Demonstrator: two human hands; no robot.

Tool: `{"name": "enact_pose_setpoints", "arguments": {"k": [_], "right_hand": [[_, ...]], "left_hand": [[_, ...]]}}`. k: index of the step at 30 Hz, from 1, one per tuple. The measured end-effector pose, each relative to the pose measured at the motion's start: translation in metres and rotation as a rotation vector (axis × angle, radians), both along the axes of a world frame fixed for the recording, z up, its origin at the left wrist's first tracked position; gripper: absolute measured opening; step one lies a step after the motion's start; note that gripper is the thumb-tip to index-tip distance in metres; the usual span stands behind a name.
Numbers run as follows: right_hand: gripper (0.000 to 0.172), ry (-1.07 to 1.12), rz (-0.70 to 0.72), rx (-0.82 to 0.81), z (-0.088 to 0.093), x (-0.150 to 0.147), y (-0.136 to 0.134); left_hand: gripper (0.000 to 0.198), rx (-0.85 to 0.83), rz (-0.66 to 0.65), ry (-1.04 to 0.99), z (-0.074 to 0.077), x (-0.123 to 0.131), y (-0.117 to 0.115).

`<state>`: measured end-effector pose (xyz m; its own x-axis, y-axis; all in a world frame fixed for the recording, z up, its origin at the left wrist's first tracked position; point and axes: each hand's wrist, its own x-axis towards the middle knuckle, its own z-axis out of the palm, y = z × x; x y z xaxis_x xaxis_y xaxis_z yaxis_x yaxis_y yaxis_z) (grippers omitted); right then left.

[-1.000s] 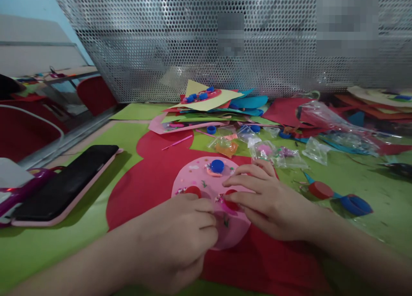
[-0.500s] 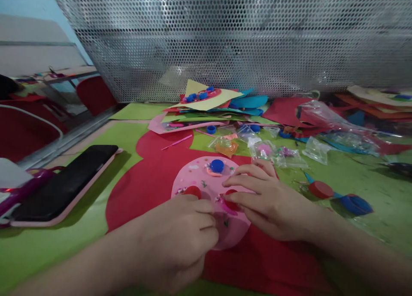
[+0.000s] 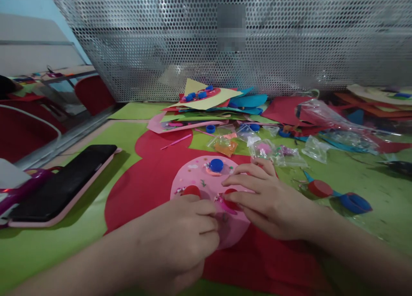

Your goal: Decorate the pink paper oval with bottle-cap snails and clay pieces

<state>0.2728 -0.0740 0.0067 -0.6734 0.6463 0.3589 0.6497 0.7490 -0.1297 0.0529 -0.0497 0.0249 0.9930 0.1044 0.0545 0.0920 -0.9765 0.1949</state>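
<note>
A pink paper circle [image 3: 193, 174] dotted with small coloured bits lies on red paper [image 3: 144, 188]. On it sit a blue bottle cap [image 3: 216, 165] and a red bottle cap [image 3: 192, 191], each beside strips and beads of clay. My left hand [image 3: 180, 240] is closed over the circle's lower left, its fingers curled; whatever it pinches is hidden beneath it. Outstretched fingers of my right hand [image 3: 267, 197] rest at the circle's right side, touching or just over a second red cap [image 3: 231, 197] with a magenta clay strip [image 3: 228, 207].
A phone [image 3: 64, 184] in a pink case lies at left. Behind the circle are small plastic bags [image 3: 264, 149], a pink stick [image 3: 175, 142] and stacked coloured paper [image 3: 209, 103]. Red and blue caps [image 3: 355, 203] sit at right. A perforated metal panel [image 3: 206, 38] stands behind.
My left hand has shifted very slightly to the right over the circle, covering a little more of it. My right hand stays in nearly the same place.
</note>
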Motion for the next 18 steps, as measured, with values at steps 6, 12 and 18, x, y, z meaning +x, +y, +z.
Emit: {"name": "enact_pose_setpoints", "arguments": {"k": [6,12,18], "right_hand": [[0.024,0.01,0.004,-0.008,0.0005,-0.0005,-0.0018],[0.024,0.017,0.004,-0.003,-0.0011,0.0003,0.0002],[0.024,0.025,-0.002,0.002,-0.0016,0.0008,-0.002]], "left_hand": [[0.006,-0.01,0.008,-0.006,-0.0016,0.002,0.0001],[0.014,0.011,0.02,-0.089,0.0028,0.0,-0.0001],[0.008,0.009,-0.01,-0.05,0.0031,0.0013,0.0034]]}}
